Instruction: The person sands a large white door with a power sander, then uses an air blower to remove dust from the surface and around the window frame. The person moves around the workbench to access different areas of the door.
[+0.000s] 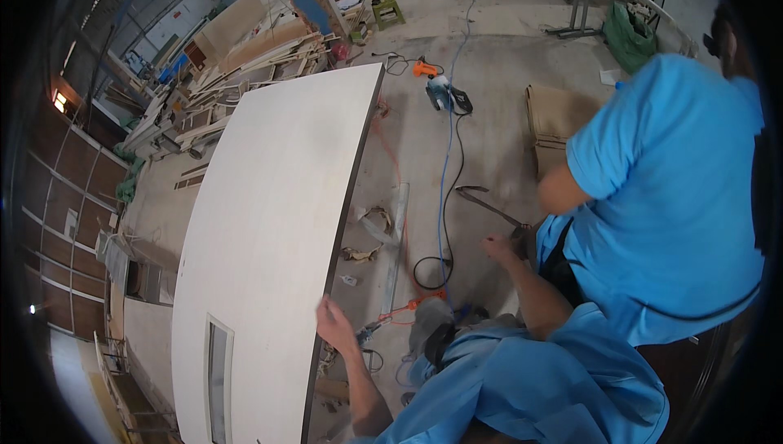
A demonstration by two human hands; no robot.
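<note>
A long white door panel (269, 175) with a narrow glazed slot (218, 379) near its lower left lies raised above the floor to my left. My left hand (336, 326) is at the panel's right edge, its fingers curled against that edge. Further right, my right hand (499, 250) hangs over the floor with its fingers drawn in, and nothing shows in it. Just beyond it is a long dark tool (492, 203), whose near end is partly hidden. Close on my right a co-worker in a blue shirt (669, 199) bends forward; that person's hands are hidden.
On the floor are a blue-and-black power tool (449, 97), an orange tool (424, 69), a metal bar (396, 248) and tangled blue, black and orange cords. Flat brown cardboard (559, 114) lies by the co-worker. Wood scraps (245, 77) pile up behind the panel.
</note>
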